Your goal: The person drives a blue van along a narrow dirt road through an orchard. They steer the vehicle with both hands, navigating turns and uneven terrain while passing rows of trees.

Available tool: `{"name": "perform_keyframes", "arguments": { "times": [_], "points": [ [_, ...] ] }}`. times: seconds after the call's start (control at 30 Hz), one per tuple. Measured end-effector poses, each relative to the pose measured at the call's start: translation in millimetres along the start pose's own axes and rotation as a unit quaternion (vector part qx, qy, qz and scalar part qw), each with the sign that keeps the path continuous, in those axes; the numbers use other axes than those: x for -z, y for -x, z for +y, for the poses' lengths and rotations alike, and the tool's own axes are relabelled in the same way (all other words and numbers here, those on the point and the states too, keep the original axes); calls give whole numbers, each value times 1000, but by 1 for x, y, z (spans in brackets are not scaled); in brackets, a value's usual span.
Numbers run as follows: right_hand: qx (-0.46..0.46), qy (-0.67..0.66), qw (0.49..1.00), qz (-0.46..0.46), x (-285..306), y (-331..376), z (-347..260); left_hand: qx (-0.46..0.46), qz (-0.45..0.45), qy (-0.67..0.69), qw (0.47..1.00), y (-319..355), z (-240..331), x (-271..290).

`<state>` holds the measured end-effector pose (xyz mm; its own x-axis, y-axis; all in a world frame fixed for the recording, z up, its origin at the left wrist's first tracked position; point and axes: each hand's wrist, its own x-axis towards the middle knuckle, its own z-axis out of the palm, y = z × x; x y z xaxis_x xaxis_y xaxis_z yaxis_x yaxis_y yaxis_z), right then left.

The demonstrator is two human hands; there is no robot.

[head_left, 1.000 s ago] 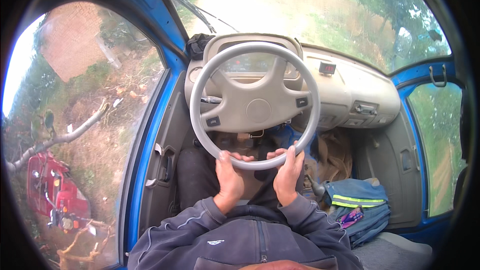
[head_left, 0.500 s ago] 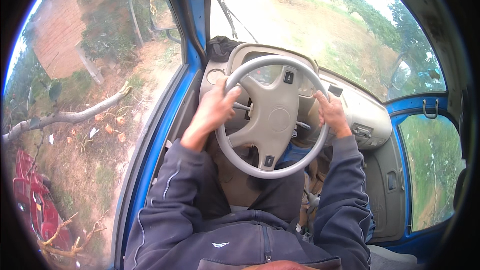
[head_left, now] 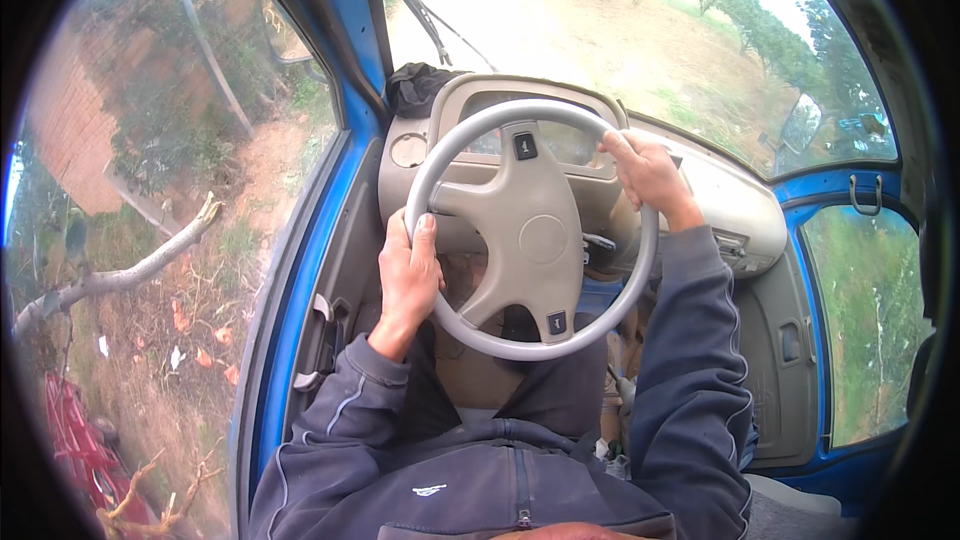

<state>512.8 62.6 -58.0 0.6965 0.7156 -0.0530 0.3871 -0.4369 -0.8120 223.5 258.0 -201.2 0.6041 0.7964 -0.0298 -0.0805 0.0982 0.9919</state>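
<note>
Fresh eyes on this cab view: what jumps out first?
The big grey steering wheel in mid-picture, spokes turned off level, gripped by the left hand at its left and the right hand at its upper right. Outside, far left, a pale branch slants above a red object.

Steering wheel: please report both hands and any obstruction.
Left hand grips left side of steering wheel; right hand, upper right. Wheel stands turned, not straight. Black bundle on dashboard, beyond the wheel.

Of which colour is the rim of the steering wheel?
The rim is light grey; it shows best in the head view.
</note>
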Motion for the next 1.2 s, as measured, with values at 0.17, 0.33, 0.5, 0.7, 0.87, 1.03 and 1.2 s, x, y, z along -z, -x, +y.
{"name": "perform_keyframes", "arguments": {
  "times": [0.17,0.33,0.5,0.7,0.87,1.03,1.2],
  "points": [
    [-12,-28,999,17,-1,-15,13,-11,-9,-17,1000,-18,-4,2],
    [-37,-64,994,77,-17,-11,31,-11,-68,-56,996,-70,12,11],
    [-38,-88,988,119,-41,-13,43,-24,-98,-104,989,-119,7,14],
    [-54,-178,966,179,-68,-6,63,-92,-74,-153,981,-143,-16,25],
    [-75,-206,947,236,-92,-1,65,-119,-27,-166,979,-132,-33,29],
    [-81,-220,935,266,-100,-2,79,-14,-27,-47,998,-122,-40,20],
    [-77,-245,924,282,-108,3,82,4,-37,-6,999,-126,-32,23]
  ]
}}
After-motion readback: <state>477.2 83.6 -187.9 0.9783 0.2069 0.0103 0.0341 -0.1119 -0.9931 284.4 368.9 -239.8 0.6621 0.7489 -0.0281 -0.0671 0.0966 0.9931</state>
